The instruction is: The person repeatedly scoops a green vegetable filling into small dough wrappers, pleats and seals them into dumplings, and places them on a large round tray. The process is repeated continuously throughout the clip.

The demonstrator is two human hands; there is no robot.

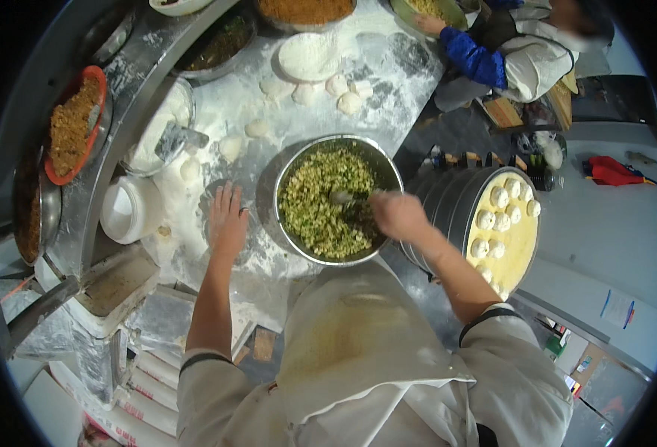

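Note:
A steel mixing bowl (279,193) stands on the floured metal worktable in front of me, close to my apron. Chopped green and pale filling (328,195) covers its bottom, with a darker patch at the right side. Over the bowl's right rim, my right hand (400,215) is closed around the handle of a metal spoon (340,197) that dips into the filling; the hand is slightly blurred. To the left of the bowl, my left hand (227,218) rests flat on the table, holding nothing, a ring on one finger.
Dough pieces (257,128) and a flour-covered round (309,56) lie beyond the bowl. At left are a flour basin (180,106), a white tub (130,212) and an orange filling bowl (102,106). Stacked steamers (445,212) with buns stand right. A co-worker (529,56) handles a green bowl.

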